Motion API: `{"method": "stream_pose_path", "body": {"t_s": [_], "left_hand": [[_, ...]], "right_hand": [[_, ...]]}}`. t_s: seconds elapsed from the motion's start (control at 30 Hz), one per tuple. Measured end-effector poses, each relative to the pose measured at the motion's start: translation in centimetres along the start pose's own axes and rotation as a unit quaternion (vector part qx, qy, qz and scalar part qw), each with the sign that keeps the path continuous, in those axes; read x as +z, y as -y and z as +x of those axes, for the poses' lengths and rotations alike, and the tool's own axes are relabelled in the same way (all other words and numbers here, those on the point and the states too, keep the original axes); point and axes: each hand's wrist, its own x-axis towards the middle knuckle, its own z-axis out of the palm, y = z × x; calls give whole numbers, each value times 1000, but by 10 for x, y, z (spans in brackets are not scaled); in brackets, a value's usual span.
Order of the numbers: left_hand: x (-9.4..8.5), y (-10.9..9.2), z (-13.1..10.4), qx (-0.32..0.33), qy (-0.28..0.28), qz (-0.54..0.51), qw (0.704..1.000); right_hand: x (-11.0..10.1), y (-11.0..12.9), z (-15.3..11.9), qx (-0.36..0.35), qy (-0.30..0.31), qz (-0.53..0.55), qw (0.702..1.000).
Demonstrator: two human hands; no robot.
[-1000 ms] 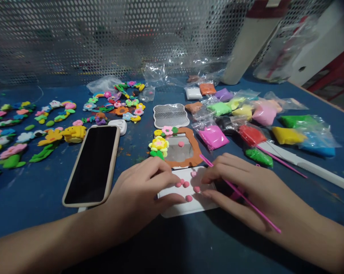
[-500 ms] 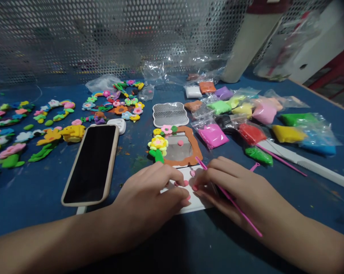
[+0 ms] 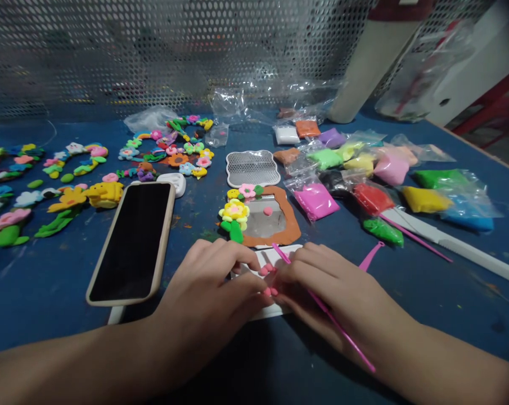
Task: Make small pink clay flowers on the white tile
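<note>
A white card (image 3: 279, 308) lies at the bottom centre with small pink clay pieces (image 3: 267, 270) on it. My left hand (image 3: 214, 281) bends over its left side, thumb and forefinger apart around the pieces, holding nothing I can see. My right hand (image 3: 325, 281) is closed round a thin pink tool (image 3: 342, 332), and its fingertips touch the pink pieces. Just behind the card lies a mirror (image 3: 260, 222) with a brown clay rim, a yellow flower and green leaves at its left, and a pink dot on the glass.
A phone (image 3: 134, 242) lies at the left, near many clay ornaments (image 3: 79, 160). Bagged coloured clay (image 3: 315, 199), a white knife-like tool (image 3: 469, 244) and another pink tool (image 3: 418, 239) are at the right. A tall bottle (image 3: 359, 67) stands behind.
My right hand has moved left, closer to my left hand, and the pink tool has shifted with it. The pink pieces now sit close together between my fingertips.
</note>
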Motion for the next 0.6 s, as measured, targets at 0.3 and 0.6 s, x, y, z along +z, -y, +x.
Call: {"method": "stream_pose_path", "body": {"t_s": [0.3, 0.6], "left_hand": [[2, 1, 2, -5, -23, -3, 1000], [0, 0, 8, -17, -26, 4, 1000]], "right_hand": [[-13, 3, 2, 8, -68, 50, 996], [-7, -3, 4, 34, -52, 64, 996]]}}
